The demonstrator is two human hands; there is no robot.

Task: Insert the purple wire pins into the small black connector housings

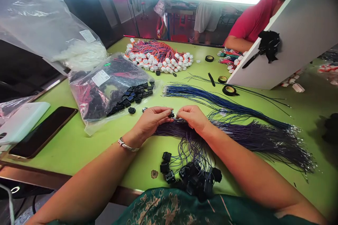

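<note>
My left hand (153,119) pinches a small black connector (171,114) between thumb and fingers. Close on its right, my right hand (194,117) is closed in a pinch, apparently on a thin wire end too small to make out. Under both hands lies a bundle of dark purple wires (243,133) with metal terminals at its right end. A blue wire bundle (206,95) stretches behind it. Nearer my body, a pile of black connectors with wires attached (194,175) rests at the table edge.
A clear plastic bag of black connectors (113,84) lies left, with a phone (44,132) and white power bank (25,121) beyond. White-connector harnesses (161,58) are heaped at the back. Black tape rolls (229,90) sit near a white partition (287,38); a person in red (253,21) is behind it.
</note>
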